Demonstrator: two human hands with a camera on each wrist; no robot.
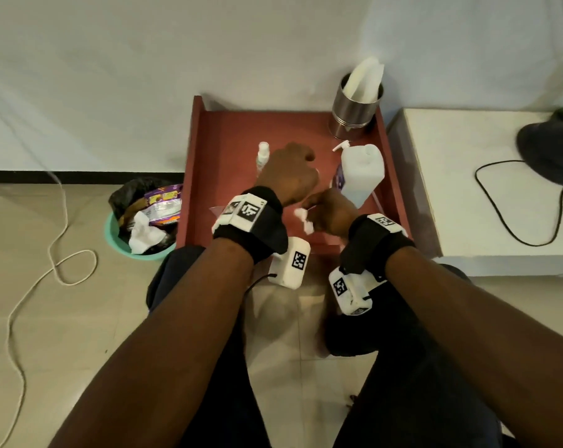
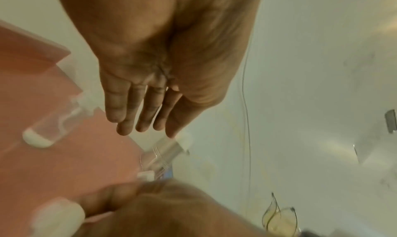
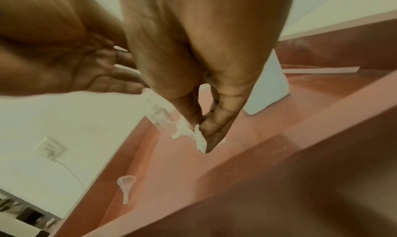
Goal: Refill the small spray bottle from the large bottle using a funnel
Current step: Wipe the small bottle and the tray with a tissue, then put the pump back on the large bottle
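Note:
The small clear spray bottle [image 1: 262, 154] stands at the back left of the red tray [image 1: 215, 163]; the left wrist view also shows this bottle [image 2: 50, 127]. At the tray's right stands the large white bottle [image 1: 362, 173], with its pump head [image 1: 341, 146] beside it. A clear funnel [image 3: 125, 186] lies on the tray's left part. My left hand [image 1: 288, 176] hovers over the tray's middle with fingers [image 2: 128, 115] straight, holding nothing. My right hand [image 1: 330, 213] pinches a white tissue wad [image 1: 303, 218] against the tray floor, and the right wrist view shows the wad [image 3: 198, 138] at my fingertips.
A steel cup [image 1: 354, 111] holding paper stands at the tray's back right corner. A green bin [image 1: 118, 240] with rubbish sits on the floor to the left, near a white cord [image 1: 57, 240]. A white platform [image 1: 483, 189] lies to the right.

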